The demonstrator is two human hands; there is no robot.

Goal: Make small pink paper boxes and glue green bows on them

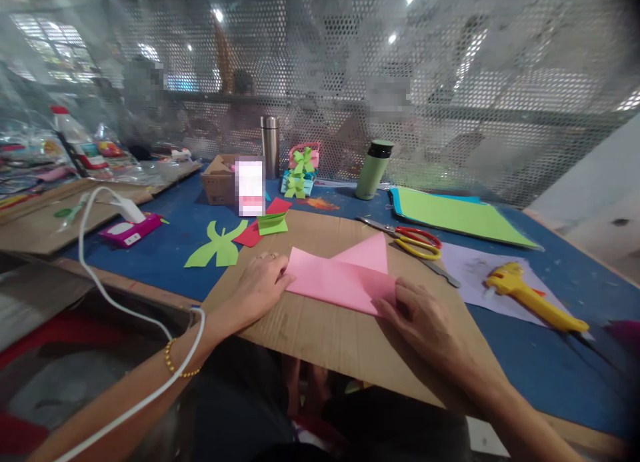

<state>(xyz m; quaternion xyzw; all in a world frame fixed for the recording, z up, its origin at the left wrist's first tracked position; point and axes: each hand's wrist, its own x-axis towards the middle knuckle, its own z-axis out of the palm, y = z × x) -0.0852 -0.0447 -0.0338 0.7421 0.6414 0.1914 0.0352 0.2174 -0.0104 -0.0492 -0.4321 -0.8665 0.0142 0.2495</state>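
Observation:
A folded sheet of pink paper (335, 282) lies over a brown cardboard sheet (320, 342), with one pointed flap standing out at its far side. My left hand (265, 282) pinches its left end between thumb and fingers. At the right end, my right hand (420, 315) grips the lower corner, fingers curled. Just beyond the paper, scissors (415, 241) with red and yellow handles rest on the cardboard, partly over a grey blade-like tool (443, 273). Green cut-paper shapes (217, 245) and a red paper piece (255, 227) lie past my left hand.
A yellow glue gun (535, 299) lies on pale purple paper at right. Behind it are green sheets (465, 217). A green tumbler (375, 172), a steel flask (270, 147) and a cardboard box (217, 182) stand at the back. A white cable (125, 309) crosses my left forearm from a power strip (131, 230).

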